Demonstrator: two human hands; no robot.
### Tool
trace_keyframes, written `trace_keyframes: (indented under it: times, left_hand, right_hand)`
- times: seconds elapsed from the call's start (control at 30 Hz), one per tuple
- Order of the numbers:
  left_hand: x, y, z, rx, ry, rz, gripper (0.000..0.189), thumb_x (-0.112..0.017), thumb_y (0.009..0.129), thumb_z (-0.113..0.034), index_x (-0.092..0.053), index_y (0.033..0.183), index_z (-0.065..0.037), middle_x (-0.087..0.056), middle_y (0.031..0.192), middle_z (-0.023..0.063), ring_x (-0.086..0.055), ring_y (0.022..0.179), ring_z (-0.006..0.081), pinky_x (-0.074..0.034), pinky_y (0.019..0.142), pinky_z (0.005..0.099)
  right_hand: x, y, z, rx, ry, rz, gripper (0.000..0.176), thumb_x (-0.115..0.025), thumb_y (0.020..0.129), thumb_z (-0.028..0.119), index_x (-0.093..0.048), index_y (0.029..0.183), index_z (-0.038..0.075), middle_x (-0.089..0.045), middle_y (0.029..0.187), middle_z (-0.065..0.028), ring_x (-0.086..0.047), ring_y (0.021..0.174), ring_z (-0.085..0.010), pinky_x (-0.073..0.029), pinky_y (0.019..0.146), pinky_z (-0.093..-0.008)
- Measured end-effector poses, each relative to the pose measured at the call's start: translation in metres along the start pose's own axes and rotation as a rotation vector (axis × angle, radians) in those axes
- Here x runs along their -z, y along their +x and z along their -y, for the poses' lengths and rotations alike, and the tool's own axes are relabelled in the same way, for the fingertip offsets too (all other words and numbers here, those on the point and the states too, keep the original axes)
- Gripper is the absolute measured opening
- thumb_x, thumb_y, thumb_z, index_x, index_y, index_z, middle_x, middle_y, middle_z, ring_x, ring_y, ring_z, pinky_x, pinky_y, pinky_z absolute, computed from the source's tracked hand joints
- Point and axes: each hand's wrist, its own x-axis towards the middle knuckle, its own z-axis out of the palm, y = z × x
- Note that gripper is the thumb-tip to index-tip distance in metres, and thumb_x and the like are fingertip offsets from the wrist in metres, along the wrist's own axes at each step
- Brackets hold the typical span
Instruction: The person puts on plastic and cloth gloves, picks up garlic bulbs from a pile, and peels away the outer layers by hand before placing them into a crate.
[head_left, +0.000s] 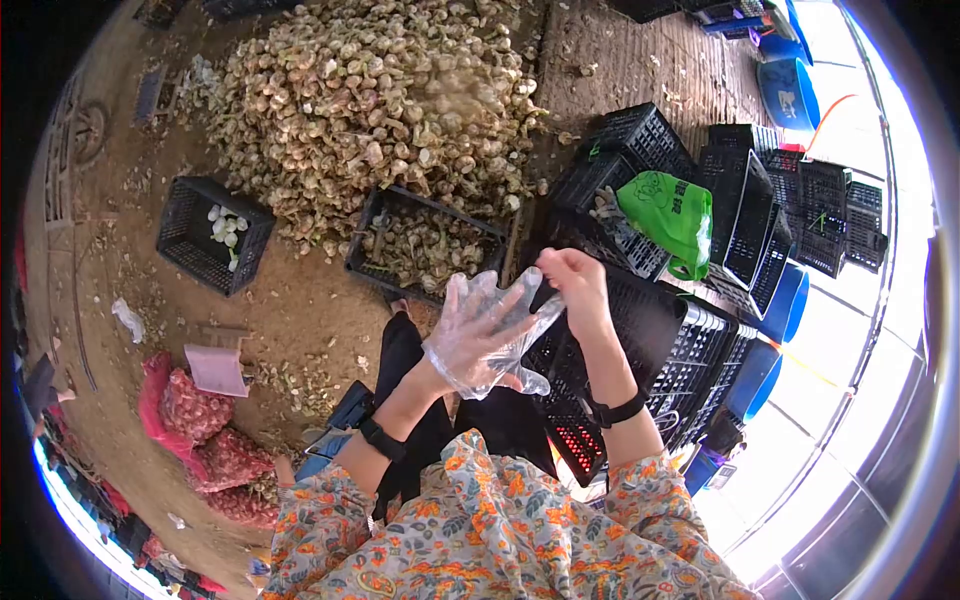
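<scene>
My left hand is inside a loose clear plastic glove, fingers spread and pointing up and right. My right hand pinches the glove at its fingertips, near the top right of the left hand. Both wrists carry black bands and both sleeves are orange floral cloth. Just beyond the hands stands a black crate of garlic, and behind that a big heap of garlic bulbs lies on the dirt floor.
A small black crate with a few white bulbs sits at left. Stacked empty black crates and a green bag are at right. Red mesh sacks of garlic lie lower left. Blue tubs stand far right.
</scene>
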Motion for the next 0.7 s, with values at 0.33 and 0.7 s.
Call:
trace_keyframes:
  times: [0.33,0.7]
  left_hand:
    - [-0.004,-0.007,0.001,-0.003,0.003,0.053,0.081,-0.051,0.066,-0.073,-0.044,0.132,-0.026,-0.028,0.145,0.0093,-0.018,0.135,0.0386,-0.003,0.105,0.0611]
    - [-0.005,-0.01,0.003,-0.002,-0.027,0.041,0.087,-0.06,0.06,-0.067,-0.038,0.135,-0.03,-0.023,0.147,0.0069,-0.022,0.132,0.0396,-0.011,0.101,0.0665]
  right_hand:
    - [0.015,-0.001,0.006,0.139,-0.166,0.112,0.014,-0.064,0.08,0.011,-0.066,0.086,-0.002,-0.065,0.08,-0.0039,-0.056,0.073,-0.0091,-0.045,0.068,-0.0241]
    - [0.011,-0.004,0.01,0.182,-0.368,0.155,0.013,-0.065,0.078,0.01,-0.065,0.085,-0.001,-0.064,0.082,-0.0059,-0.057,0.074,-0.0116,-0.046,0.067,-0.0271]
